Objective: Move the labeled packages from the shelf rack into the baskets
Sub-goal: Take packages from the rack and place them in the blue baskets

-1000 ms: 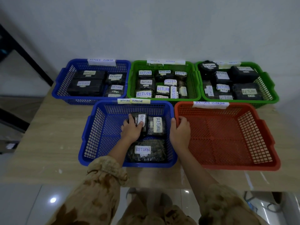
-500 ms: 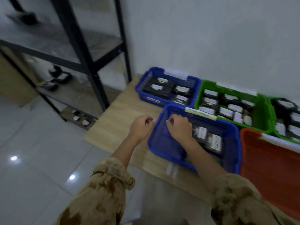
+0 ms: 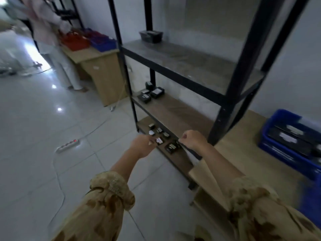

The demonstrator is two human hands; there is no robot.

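Black shelf rack (image 3: 241,70), blue basket (image 3: 278,122), tan camouflage sleeves (image 3: 107,197), white-labelled black packages (image 3: 171,147).

Left grip (image 3: 142,145), right grip (image 3: 194,140) extended forward, loosely curled, empty.
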